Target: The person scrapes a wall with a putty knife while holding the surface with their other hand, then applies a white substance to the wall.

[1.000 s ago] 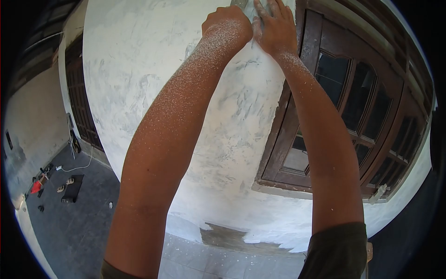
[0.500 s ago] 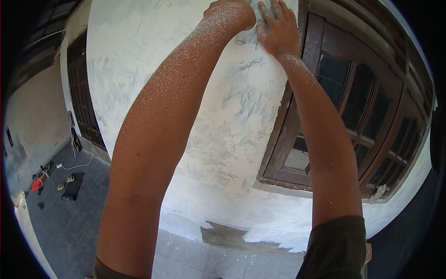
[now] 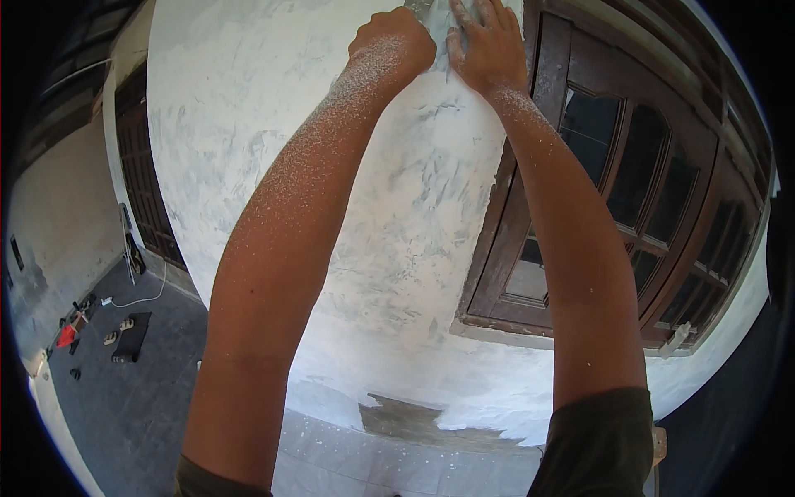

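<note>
High on the patchy white wall (image 3: 414,199), my left hand (image 3: 392,41) is closed in a fist, with white dust over its wrist and forearm. A small greyish flat piece (image 3: 420,10) shows at its upper right, cut off by the frame's top edge; what the fist holds is mostly hidden. Just to the right, my right hand (image 3: 490,51) lies with fingers stretched upward against the wall, close to the window frame. Its fingertips are smeared with grey-white. Grey streaks mark the wall below both hands.
A brown wooden window (image 3: 638,174) with glass panes takes up the right side. Lower left, on the dark floor (image 3: 157,398), lie sandals on a dark mat (image 3: 132,338), a red item (image 3: 66,335) and a white cable (image 3: 141,298). A dark door (image 3: 149,166) stands behind.
My left fist has moved slightly left and down, and the greyish piece beside it now shows more. My right hand has shifted slightly left, its fingers still stretched on the wall.
</note>
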Available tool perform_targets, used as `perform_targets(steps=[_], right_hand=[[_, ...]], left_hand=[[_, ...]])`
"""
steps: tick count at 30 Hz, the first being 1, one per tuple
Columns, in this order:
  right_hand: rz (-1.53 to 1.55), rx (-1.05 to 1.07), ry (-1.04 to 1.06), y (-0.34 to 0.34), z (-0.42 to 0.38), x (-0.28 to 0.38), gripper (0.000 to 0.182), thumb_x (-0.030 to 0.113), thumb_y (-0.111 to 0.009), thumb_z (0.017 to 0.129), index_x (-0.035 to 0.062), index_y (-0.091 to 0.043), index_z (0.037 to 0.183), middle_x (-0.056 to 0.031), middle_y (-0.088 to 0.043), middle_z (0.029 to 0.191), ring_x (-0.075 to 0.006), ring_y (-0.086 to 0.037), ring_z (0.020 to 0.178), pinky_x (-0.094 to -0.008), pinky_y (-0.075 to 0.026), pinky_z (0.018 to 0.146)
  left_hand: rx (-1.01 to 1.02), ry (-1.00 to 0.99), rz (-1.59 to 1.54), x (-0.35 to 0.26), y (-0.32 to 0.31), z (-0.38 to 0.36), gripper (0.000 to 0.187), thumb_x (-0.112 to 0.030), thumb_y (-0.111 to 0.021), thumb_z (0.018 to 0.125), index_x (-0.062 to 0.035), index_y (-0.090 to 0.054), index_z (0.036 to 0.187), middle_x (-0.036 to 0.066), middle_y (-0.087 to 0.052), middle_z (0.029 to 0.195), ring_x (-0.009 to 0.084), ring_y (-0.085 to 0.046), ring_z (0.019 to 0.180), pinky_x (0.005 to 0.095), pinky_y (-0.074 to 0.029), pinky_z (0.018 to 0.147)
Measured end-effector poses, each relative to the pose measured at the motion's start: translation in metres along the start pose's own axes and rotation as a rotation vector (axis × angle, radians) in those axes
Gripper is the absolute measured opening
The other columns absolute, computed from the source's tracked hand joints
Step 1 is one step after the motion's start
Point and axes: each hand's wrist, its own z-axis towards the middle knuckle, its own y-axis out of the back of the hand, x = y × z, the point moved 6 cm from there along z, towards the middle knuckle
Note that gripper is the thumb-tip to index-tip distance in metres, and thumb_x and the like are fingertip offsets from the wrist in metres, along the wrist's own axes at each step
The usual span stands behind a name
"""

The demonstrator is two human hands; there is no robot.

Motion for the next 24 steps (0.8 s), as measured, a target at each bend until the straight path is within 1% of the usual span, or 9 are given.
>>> perform_targets(steps=[1,5,7,11,12,14,17,20,24], right_hand=[[-0.006,0.002,-0.004,0.0,0.0,-0.001,0.055,0.019,-0.062,0.09,0.0027,-0.057,0.142,-0.0242,-0.045,0.154,-0.0411,-0.038,0.146,-0.051,-0.029,0.123],[-0.016,0.011,0.004,-0.001,0.001,0.001,0.054,0.019,-0.061,0.09,0.0024,-0.058,0.142,-0.0243,-0.045,0.154,-0.0413,-0.038,0.146,-0.0509,-0.029,0.123],[-0.02,0.012,-0.004,-0.002,0.0,-0.001,0.054,0.019,-0.061,0.09,0.0024,-0.058,0.142,-0.0244,-0.045,0.154,-0.0412,-0.038,0.146,-0.0509,-0.029,0.123],[-0.034,0.012,-0.001,0.004,0.003,0.002,0.054,0.018,-0.061,0.09,0.0019,-0.058,0.142,-0.0243,-0.045,0.155,-0.0405,-0.037,0.147,-0.0501,-0.028,0.124],[0.0,0.033,-0.008,0.005,0.001,0.003,0.054,0.018,-0.061,0.091,0.0019,-0.058,0.142,-0.0241,-0.045,0.155,-0.0403,-0.036,0.147,-0.0498,-0.028,0.124],[-0.004,0.031,-0.013,0.002,0.002,0.002,0.054,0.018,-0.061,0.091,0.0021,-0.058,0.142,-0.024,-0.044,0.155,-0.0404,-0.036,0.147,-0.0496,-0.028,0.124],[-0.006,0.037,-0.017,0.002,0.001,0.002,0.054,0.018,-0.062,0.091,0.0025,-0.058,0.142,-0.0238,-0.044,0.155,-0.0403,-0.036,0.148,-0.0494,-0.027,0.124],[-0.01,0.032,-0.011,0.0,0.002,0.001,0.054,0.019,-0.062,0.091,0.0026,-0.058,0.142,-0.0237,-0.044,0.156,-0.04,-0.036,0.148,-0.0492,-0.027,0.125],[-0.013,0.033,-0.023,0.001,0.001,0.002,0.054,0.018,-0.062,0.09,0.0028,-0.058,0.142,-0.0235,-0.044,0.156,-0.0396,-0.035,0.148,-0.0492,-0.027,0.125]], left_hand=[[-0.016,-0.026,-0.036,-0.001,-0.002,-0.002,0.037,-0.021,-0.069,0.092,-0.003,-0.071,0.124,0.021,-0.072,0.122,0.035,-0.07,0.116,0.0441,-0.058,0.097],[-0.011,-0.002,-0.043,-0.004,-0.01,-0.025,0.036,-0.022,-0.069,0.094,-0.0022,-0.071,0.123,0.021,-0.072,0.12,0.0357,-0.071,0.115,0.0444,-0.058,0.097],[-0.069,-0.028,-0.016,-0.013,-0.007,-0.026,0.035,-0.024,-0.069,0.095,-0.0017,-0.072,0.122,0.021,-0.072,0.119,0.0358,-0.071,0.114,0.0442,-0.058,0.097],[-0.149,-0.114,-0.074,-0.01,-0.016,-0.004,0.034,-0.021,-0.069,0.094,-0.001,-0.071,0.122,0.021,-0.072,0.121,0.0345,-0.07,0.115,0.0435,-0.058,0.097],[-0.144,-0.113,-0.071,-0.009,-0.015,-0.01,0.034,-0.021,-0.069,0.094,-0.001,-0.071,0.122,0.021,-0.072,0.121,0.0345,-0.07,0.115,0.0435,-0.058,0.097],[-0.094,-0.037,0.12,-0.003,-0.013,-0.021,0.037,-0.028,-0.065,0.097,-0.0041,-0.068,0.125,0.02,-0.072,0.12,0.0367,-0.071,0.113,0.0466,-0.058,0.094],[-0.077,-0.022,0.115,-0.001,-0.016,-0.025,0.037,-0.027,-0.065,0.097,-0.0046,-0.068,0.126,0.02,-0.073,0.119,0.0361,-0.071,0.113,0.0463,-0.058,0.095],[-0.081,-0.048,0.079,-0.005,-0.013,-0.005,0.037,-0.026,-0.066,0.096,-0.0031,-0.067,0.126,0.021,-0.073,0.118,0.0363,-0.071,0.113,0.0467,-0.058,0.095],[-0.091,-0.062,0.064,0.003,-0.008,-0.019,0.037,-0.026,-0.065,0.096,-0.0021,-0.067,0.124,0.022,-0.072,0.118,0.0369,-0.071,0.113,0.0477,-0.058,0.094]])
